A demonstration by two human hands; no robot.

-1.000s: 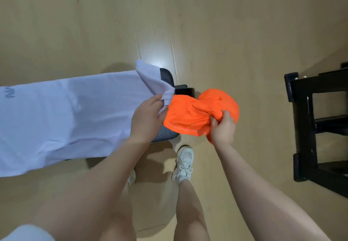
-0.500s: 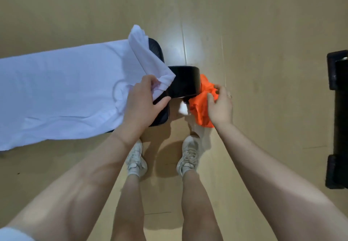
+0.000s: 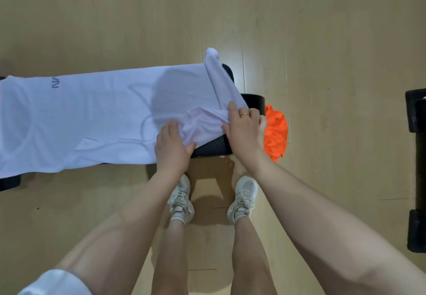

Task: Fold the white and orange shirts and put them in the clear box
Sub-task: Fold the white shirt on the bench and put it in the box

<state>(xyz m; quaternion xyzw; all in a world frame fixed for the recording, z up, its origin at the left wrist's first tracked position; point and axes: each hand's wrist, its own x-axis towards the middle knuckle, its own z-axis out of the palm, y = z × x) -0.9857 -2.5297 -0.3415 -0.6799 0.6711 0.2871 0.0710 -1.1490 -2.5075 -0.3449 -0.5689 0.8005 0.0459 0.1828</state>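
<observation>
A white shirt (image 3: 92, 115) lies spread lengthwise along a black padded bench (image 3: 213, 148). Its right end is bunched up, with a sleeve sticking up at the far edge. My left hand (image 3: 173, 148) grips a fold of that bunched end. My right hand (image 3: 245, 131) rests on the same end beside it, fingers pinching the cloth. The orange shirt (image 3: 276, 132) hangs crumpled off the bench's right end, just right of my right hand and apart from it. The clear box is not in view.
A black roller pad (image 3: 255, 105) juts from the bench's right end. A black metal frame (image 3: 417, 133) stands at the right edge of view. My feet in white sneakers (image 3: 181, 202) stand on the wooden floor in front of the bench.
My right hand has let go of the orange shirt and moved left onto the white shirt's bunched end. The orange shirt now hangs off the bench end. My left hand keeps its hold.
</observation>
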